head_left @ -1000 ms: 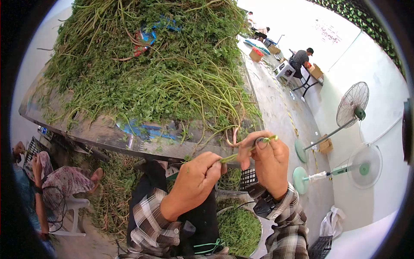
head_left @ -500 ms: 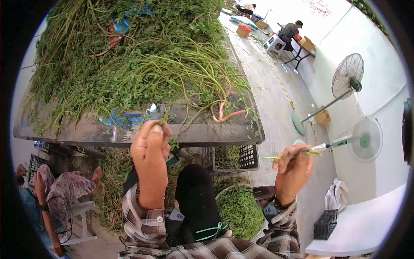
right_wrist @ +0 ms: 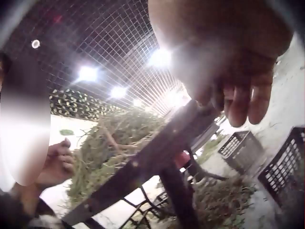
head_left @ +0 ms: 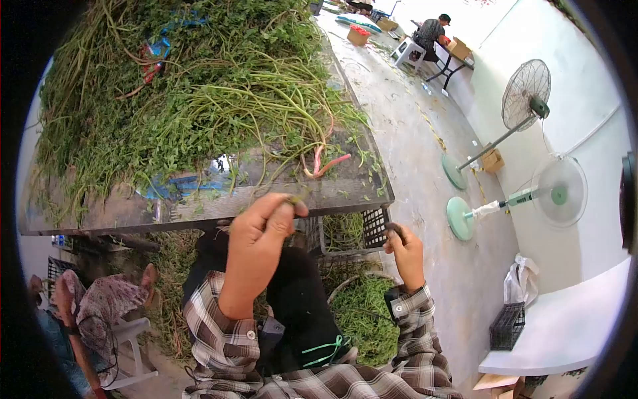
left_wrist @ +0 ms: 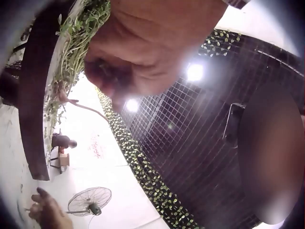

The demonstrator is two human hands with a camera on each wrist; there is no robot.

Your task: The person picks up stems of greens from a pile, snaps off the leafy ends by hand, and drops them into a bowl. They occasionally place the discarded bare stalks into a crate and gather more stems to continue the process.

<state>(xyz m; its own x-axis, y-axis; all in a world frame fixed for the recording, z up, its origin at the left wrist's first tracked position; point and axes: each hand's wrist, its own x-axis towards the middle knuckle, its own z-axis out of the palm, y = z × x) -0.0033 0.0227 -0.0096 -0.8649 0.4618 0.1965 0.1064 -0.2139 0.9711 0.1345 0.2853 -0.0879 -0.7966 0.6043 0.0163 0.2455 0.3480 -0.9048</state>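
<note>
My left hand (head_left: pixel 256 249) is raised before the front edge of the table (head_left: pixel 266 203). Its thumb and forefinger pinch a short green stem (head_left: pixel 299 205), blurred here and mostly hidden by the fingers. Lower and to the right, my right hand (head_left: pixel 407 256) hangs beside a black crate (head_left: pixel 376 228) with loosely bent fingers; something dark covers a fingertip. In the right wrist view those fingers (right_wrist: pixel 242 107) point down with nothing visible between them. A large heap of leafy green stalks (head_left: pixel 199 106) covers most of the table, with a pinkish forked stem (head_left: pixel 319 163) near its front corner.
Below my hands stands a round tub (head_left: pixel 337 290) full of green pieces (head_left: pixel 365 319). Loose stalks (head_left: pixel 169 292) litter the floor at left, near a seated person (head_left: pixel 106 299). Two fans (head_left: pixel 527 96) stand at right, and another person (head_left: pixel 432 36) sits at a far table.
My hands pulled apart with a piece of stem in each. The right hand has since lowered toward the crate and its piece no longer shows. The left hand has shifted right.
</note>
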